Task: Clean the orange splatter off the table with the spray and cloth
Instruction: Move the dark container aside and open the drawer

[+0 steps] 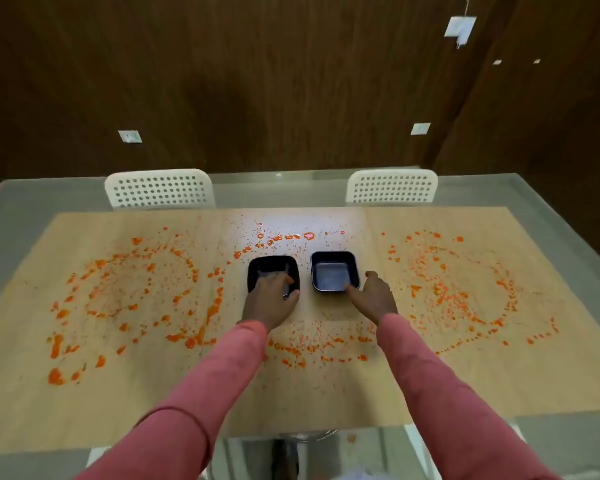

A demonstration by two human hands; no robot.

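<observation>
Wood panelling backs our table, where orange splatter rings two light, stiff black trays. Our left hand curls over one rim; right hand, fingers seemingly loose, touches the other. Spray and cloth unseen.

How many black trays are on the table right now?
2. The left tray sits under the left hand, which grips its near rim; the right tray is beside it, touched by the right hand.

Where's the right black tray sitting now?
In the head view, the right tray sits mid-table, just right of centre, beside the left tray. The right hand touches its near edge; orange splatter lies just behind it.
</observation>
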